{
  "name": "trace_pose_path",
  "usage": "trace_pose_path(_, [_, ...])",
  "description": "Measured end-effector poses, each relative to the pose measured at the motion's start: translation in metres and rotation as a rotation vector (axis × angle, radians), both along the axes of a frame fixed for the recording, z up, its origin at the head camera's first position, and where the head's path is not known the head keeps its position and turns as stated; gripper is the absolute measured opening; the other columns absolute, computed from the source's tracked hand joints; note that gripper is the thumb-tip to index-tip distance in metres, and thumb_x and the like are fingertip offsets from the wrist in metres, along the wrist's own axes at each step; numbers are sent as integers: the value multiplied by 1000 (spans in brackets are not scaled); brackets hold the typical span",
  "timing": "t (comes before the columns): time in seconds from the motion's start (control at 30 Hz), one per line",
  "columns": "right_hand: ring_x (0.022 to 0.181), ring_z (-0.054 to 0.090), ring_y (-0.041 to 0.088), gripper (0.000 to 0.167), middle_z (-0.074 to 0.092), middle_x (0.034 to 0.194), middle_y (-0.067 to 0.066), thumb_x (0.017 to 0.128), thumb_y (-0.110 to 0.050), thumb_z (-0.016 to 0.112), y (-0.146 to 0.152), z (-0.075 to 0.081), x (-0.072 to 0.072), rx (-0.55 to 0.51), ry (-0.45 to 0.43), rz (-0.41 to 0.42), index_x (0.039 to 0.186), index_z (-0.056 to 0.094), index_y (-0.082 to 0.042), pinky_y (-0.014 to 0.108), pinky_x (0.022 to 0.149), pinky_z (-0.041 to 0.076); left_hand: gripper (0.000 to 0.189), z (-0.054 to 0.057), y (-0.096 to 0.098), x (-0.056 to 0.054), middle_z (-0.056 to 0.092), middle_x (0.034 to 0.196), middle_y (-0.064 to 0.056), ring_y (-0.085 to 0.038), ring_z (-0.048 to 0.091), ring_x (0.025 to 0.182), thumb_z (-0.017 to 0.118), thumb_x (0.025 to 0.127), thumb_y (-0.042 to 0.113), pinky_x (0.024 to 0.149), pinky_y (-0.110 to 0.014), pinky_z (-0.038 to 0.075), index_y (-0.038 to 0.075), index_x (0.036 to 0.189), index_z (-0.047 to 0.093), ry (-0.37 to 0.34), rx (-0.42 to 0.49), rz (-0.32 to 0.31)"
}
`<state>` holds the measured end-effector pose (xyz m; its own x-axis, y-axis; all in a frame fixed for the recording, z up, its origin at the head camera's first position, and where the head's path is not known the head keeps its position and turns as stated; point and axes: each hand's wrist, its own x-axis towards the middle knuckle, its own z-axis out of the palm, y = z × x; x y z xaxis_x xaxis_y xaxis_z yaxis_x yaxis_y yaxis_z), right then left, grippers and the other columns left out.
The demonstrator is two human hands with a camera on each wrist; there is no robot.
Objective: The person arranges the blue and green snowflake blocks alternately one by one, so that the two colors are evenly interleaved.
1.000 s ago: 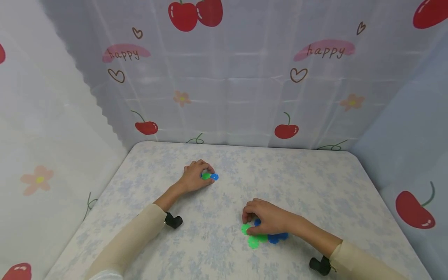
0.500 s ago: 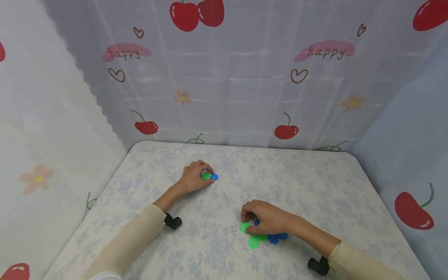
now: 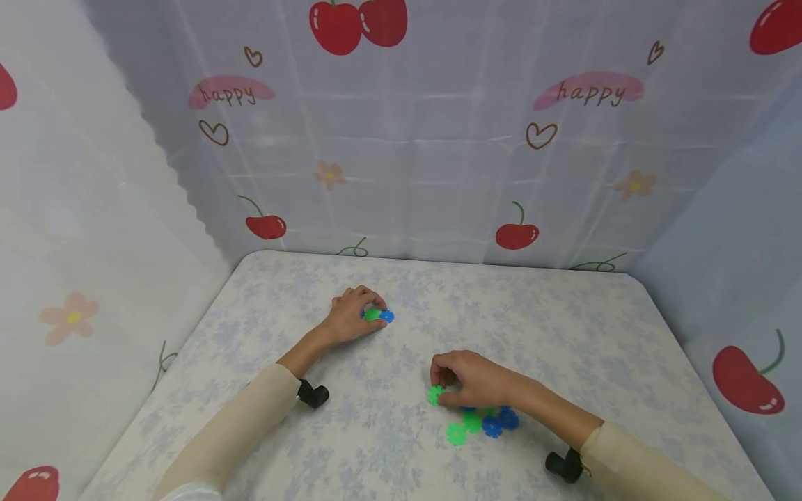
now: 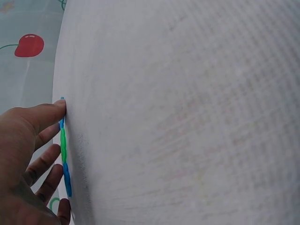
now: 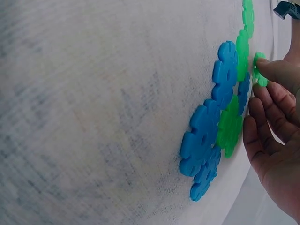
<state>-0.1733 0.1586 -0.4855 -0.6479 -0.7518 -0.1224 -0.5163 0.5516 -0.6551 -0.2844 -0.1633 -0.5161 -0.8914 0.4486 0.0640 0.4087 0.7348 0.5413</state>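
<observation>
My left hand lies at the back left of the table. Its thumb and fingers hold a short row of flower-shaped interlocking discs: a green disc between two blue ones, one a blue disc by the thumb tip. Edge-on in the left wrist view, the row's lower blue disc lies along the fingers. My right hand pinches a single green disc between thumb and forefinger, just above the table. Below and beside that hand lie several loose discs, among them a green disc and a blue disc.
The table has a pale cloth with faint blue blotches. Curtains with cherry prints stand behind it and on both sides. Black wrist cameras, such as the left one, sit at both cuffs.
My right hand has lifted the green disc and moved slightly away from the pile, so more of the loose discs show. The left hand keeps its place on the row.
</observation>
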Motion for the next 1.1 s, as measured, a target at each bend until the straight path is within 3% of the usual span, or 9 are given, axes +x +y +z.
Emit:
trace_pose_path(0.53, [84, 63, 1, 13, 70, 93, -9, 98, -17, 80, -6, -5, -23, -89, -8, -18, 104, 69, -19, 24, 80, 56, 29, 0, -2, 2, 61, 140, -9, -37, 52, 130, 79, 99, 36, 110, -68, 32, 22, 123, 73, 4, 17, -3])
trace_pose_path(1.1, [82, 62, 5, 12, 69, 90, -6, 98, -15, 80, -11, -5, -47, -77, 29, -43, 104, 70, -16, 24, 78, 54, 28, 0, -1, 0, 62, 139, -7, -36, 52, 131, 79, 99, 37, 110, -69, 32, 24, 123, 73, -2, 12, -5])
